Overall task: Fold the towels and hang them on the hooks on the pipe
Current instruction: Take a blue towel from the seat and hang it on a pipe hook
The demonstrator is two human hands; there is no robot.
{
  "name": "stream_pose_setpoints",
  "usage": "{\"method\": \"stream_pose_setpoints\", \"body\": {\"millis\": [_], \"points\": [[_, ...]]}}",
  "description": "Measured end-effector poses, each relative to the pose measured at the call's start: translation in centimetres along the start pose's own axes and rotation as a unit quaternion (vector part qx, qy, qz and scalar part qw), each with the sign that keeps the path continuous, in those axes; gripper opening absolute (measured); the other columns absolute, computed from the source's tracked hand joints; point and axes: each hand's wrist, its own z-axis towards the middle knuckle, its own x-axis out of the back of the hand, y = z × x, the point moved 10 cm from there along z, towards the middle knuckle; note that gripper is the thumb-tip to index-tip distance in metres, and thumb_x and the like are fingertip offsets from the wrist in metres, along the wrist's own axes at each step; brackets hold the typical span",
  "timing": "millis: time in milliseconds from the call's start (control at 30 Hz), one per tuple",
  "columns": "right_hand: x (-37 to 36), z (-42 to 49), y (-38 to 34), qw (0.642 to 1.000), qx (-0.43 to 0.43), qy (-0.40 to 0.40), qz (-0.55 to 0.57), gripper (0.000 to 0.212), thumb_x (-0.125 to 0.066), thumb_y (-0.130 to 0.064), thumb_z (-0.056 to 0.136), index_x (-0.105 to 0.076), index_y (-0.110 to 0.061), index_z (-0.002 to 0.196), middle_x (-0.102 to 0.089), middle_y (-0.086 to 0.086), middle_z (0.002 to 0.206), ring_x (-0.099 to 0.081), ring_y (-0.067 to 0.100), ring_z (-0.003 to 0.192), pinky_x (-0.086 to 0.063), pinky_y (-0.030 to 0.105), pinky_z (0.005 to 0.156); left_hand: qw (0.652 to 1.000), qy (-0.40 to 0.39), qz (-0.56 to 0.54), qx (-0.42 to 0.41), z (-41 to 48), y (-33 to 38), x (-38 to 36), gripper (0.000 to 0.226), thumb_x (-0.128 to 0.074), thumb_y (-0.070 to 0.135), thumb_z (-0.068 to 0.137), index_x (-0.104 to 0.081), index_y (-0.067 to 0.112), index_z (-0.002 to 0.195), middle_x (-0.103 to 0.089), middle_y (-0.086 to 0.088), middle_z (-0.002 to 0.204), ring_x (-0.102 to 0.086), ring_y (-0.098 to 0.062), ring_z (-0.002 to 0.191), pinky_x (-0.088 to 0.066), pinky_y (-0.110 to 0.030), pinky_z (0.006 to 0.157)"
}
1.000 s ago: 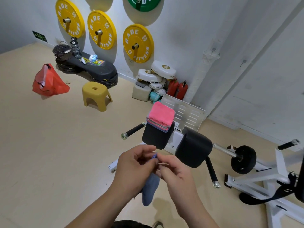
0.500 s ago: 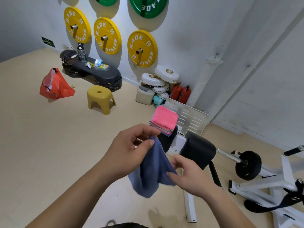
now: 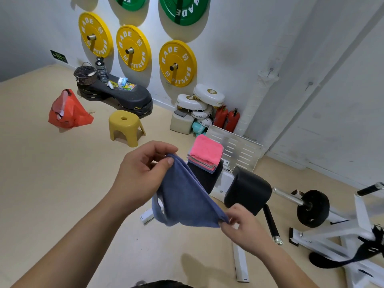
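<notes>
While the left hand [image 3: 143,173] pinches one upper corner of the blue towel [image 3: 185,196] at mid-frame, the right hand [image 3: 243,223] grips its lower right corner, stretching it between them. Just behind, a pink-topped towel stack [image 3: 205,154] rests on a black pad [image 3: 204,179].

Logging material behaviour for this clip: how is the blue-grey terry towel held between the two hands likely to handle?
The blue-grey terry towel looks floppy: it sags between the left hand and right hand. Probably light, since fingertip pinches at its edges carry it. Its nubby surface suggests it is unlikely to slip.
</notes>
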Motion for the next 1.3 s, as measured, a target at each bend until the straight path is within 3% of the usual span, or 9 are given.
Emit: {"method": "stream_pose_setpoints", "body": {"millis": [133, 233, 333, 500, 733, 967, 1100, 1200, 1300], "points": [[1.7, -0.3, -0.1, 0.994, 0.035, -0.028, -0.098, 0.027, -0.058, -0.065, 0.083, -0.064, -0.039, 0.086, -0.059, -0.012, 0.096, -0.061, 0.007, 0.089, -0.056, 0.027, 0.079, 0.997, 0.052, 0.003, 0.055, 1.6, -3.7, 1.3, 0.028, -0.066, 0.006, 0.097, -0.074, 0.032, 0.104, -0.074, 0.012, 0.097, -0.068, -0.01, 0.098, -0.053, -0.019, 0.078], [2.9, -0.4, -0.3, 0.963, 0.067, -0.059, -0.254, 0.03, -0.056, -0.062, 0.094, -0.063, -0.033, 0.094, -0.062, -0.011, 0.093, -0.059, 0.007, 0.086, -0.048, 0.024, 0.073, 0.995, 0.026, 0.04, 0.091, 2.9, -5.8, 0.0, 0.026, -0.063, 0.008, 0.099, -0.073, 0.028, 0.111, -0.072, 0.009, 0.103, -0.066, -0.011, 0.101, -0.05, -0.018, 0.076], [5.6, -0.3, 0.2, 0.959, 0.073, -0.046, -0.269, 0.028, -0.054, -0.052, 0.1, -0.058, -0.033, 0.08, -0.059, -0.012, 0.079, -0.057, 0.007, 0.078, -0.046, 0.024, 0.069, 0.993, 0.007, 0.06, 0.097, 3.5, -6.8, -1.3, 0.026, -0.061, 0.007, 0.1, -0.072, 0.024, 0.116, -0.072, 0.007, 0.106, -0.066, -0.011, 0.102, -0.05, -0.017, 0.077], [9.6, -0.2, 2.2, 0.983, 0.042, 0.007, -0.177, 0.014, -0.067, -0.038, 0.095, -0.07, -0.033, 0.082, -0.062, -0.016, 0.08, -0.06, 0.003, 0.078, -0.054, 0.033, 0.075, 0.991, -0.005, 0.06, 0.12, 2.8, -8.6, -1.8, 0.024, -0.062, 0.006, 0.099, -0.072, 0.024, 0.112, -0.072, 0.008, 0.102, -0.066, -0.011, 0.099, -0.051, -0.021, 0.076], [14.1, -0.8, 2.6, 0.996, -0.016, 0.063, -0.055, 0.011, -0.072, -0.024, 0.094, -0.08, -0.032, 0.096, -0.069, -0.013, 0.093, -0.063, 0.0, 0.087, -0.044, 0.007, 0.071, 0.989, -0.038, 0.102, 0.101, 2.9, -8.5, -1.3, 0.027, -0.064, 0.007, 0.099, -0.072, 0.027, 0.114, -0.073, 0.008, 0.105, -0.067, -0.009, 0.101, -0.05, -0.02, 0.08], [17.7, 0.3, 2.6, 0.985, -0.028, 0.138, 0.099, 0.021, -0.068, -0.014, 0.096, -0.069, -0.029, 0.111, -0.072, 0.004, 0.097, -0.068, 0.023, 0.095, -0.054, 0.03, 0.083, 0.943, -0.144, 0.294, -0.065, 2.9, -5.0, -2.2, 0.03, -0.058, 0.005, 0.1, -0.069, 0.023, 0.122, -0.064, 0.008, 0.104, -0.062, -0.009, 0.097, -0.049, -0.019, 0.083], [17.6, 0.9, 3.1, 0.977, -0.063, 0.125, 0.161, 0.011, -0.06, -0.023, 0.102, -0.07, -0.018, 0.103, -0.073, 0.011, 0.101, -0.067, 0.03, 0.099, -0.054, 0.046, 0.095, 0.961, -0.136, 0.241, 0.008, 3.7, -5.1, -1.7, 0.023, -0.051, 0.011, 0.104, -0.064, 0.028, 0.098, -0.068, 0.007, 0.096, -0.062, -0.012, 0.089, -0.048, -0.023, 0.073], [16.8, 1.4, 1.5, 0.939, -0.062, 0.143, 0.305, 0.018, -0.053, -0.023, 0.106, -0.065, -0.01, 0.109, -0.072, 0.014, 0.106, -0.07, 0.026, 0.1, -0.057, 0.042, 0.096, 0.979, -0.138, 0.087, 0.12, 3.5, -7.3, -1.2, 0.021, -0.047, 0.018, 0.108, -0.067, 0.022, 0.103, -0.074, 0.0, 0.097, -0.069, -0.023, 0.096, -0.059, -0.041, 0.089], [15.7, 2.1, -0.8, 0.963, -0.018, 0.186, 0.195, 0.013, -0.049, -0.028, 0.107, -0.058, -0.02, 0.105, -0.069, 0.005, 0.088, -0.067, 0.022, 0.084, -0.056, 0.041, 0.08, 0.984, -0.08, 0.075, 0.143, 3.1, -8.8, 0.0, 0.02, -0.049, 0.016, 0.107, -0.067, 0.021, 0.103, -0.076, -0.003, 0.097, -0.071, -0.028, 0.096, -0.06, -0.052, 0.092]]}}
